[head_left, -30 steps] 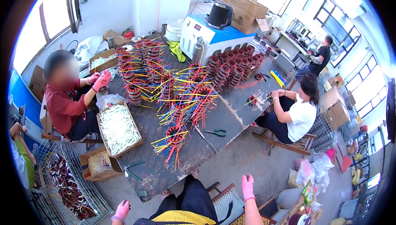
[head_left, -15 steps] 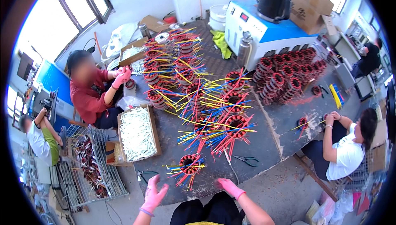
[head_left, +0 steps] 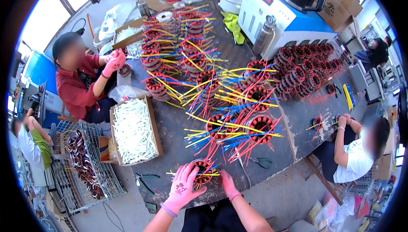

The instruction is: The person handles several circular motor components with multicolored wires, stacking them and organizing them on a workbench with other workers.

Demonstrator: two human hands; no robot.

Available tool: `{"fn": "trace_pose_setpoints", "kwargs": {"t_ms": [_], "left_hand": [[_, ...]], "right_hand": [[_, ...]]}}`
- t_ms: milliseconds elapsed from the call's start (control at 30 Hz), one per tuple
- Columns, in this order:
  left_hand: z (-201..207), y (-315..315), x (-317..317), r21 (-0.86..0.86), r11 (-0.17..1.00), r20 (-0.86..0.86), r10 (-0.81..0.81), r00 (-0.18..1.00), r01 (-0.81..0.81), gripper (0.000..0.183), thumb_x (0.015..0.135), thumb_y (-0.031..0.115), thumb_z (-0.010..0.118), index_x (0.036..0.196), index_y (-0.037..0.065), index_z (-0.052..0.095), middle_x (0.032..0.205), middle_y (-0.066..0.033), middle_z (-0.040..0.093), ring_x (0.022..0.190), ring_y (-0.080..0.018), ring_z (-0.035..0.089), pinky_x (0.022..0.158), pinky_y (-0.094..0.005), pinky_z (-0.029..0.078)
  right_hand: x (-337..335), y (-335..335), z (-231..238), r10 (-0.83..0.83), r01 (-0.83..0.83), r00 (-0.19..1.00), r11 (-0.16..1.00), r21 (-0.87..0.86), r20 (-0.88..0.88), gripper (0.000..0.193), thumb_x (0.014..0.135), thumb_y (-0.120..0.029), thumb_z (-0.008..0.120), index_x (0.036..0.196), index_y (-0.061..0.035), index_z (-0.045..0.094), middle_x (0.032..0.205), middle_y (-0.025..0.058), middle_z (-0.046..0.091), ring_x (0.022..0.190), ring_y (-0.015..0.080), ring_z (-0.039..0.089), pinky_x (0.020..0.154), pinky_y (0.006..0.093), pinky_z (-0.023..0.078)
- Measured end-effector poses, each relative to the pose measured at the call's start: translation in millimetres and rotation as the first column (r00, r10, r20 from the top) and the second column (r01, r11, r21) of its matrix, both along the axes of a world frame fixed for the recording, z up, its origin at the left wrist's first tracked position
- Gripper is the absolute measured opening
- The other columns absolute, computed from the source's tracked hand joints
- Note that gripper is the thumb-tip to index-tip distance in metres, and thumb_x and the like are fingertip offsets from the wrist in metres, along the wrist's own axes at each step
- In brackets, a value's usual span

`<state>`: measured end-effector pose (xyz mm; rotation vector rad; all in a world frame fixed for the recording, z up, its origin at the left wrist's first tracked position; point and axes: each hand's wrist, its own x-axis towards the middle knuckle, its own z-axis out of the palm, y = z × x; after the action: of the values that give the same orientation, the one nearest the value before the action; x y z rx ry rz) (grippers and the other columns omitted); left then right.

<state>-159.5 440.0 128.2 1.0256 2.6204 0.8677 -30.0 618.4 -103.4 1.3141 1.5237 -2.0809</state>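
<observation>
A small stator (head_left: 206, 164), a ring with red and black teeth and red, blue and yellow wire leads, lies near the table's front edge. My left hand (head_left: 182, 187), in a pink glove, rests against its left side. Its fingers are stretched over the rim and its thumb is spread apart, partly covering the ring. On the right, my right hand (head_left: 229, 185), also pink-gloved, is beside the wire ends with fingers extended. Whether it touches them I cannot tell. Farther back stand several stacked stators (head_left: 260, 128) with long coloured leads.
Cutting pliers (head_left: 146, 182) lie left of my hands, and green-handled pliers (head_left: 261, 162) lie right, by a thin cord (head_left: 245, 173). A cardboard box (head_left: 158, 136) holds white tubes. Co-workers sit at left (head_left: 80, 83) and right (head_left: 355, 159). A blue-and-white machine (head_left: 272, 19) stands behind.
Both hands have moved in toward the front stator. My left hand has come onto its left side, and my right hand has closed in beside its leads. The view has shifted slightly.
</observation>
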Motion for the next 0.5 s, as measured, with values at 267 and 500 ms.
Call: {"fn": "trace_pose_setpoints", "kwargs": {"t_ms": [267,500], "left_hand": [[-11.1,-14.2,-11.4,-0.107,0.994,0.025,-0.033,0.999,0.035,0.087,0.068,0.036,0.079,0.138,0.005,0.040,0.138,-0.0180,0.041,0.125,-0.0381,0.042,0.107,-0.0480,0.034],[-9.9,-2.0,-15.9,-0.085,0.995,0.016,-0.055,0.998,0.057,0.090,0.064,0.037,0.081,0.137,0.004,0.041,0.137,-0.0189,0.043,0.125,-0.0390,0.043,0.107,-0.0487,0.034]], "right_hand": [[-28.6,23.2,21.5,0.057,-0.012,0.994,0.910,-0.415,0.095,0.084,0.087,-0.068,0.048,0.141,-0.0038,0.038,0.136,0.0161,0.049,0.118,0.0317,0.053,0.099,0.0462,0.044],[-39.7,7.2,38.1,-0.063,0.075,0.997,0.788,-0.611,0.041,0.079,0.088,-0.068,0.046,0.142,-0.0100,0.038,0.134,0.0121,0.050,0.120,0.0278,0.053,0.099,0.0470,0.045]]}}
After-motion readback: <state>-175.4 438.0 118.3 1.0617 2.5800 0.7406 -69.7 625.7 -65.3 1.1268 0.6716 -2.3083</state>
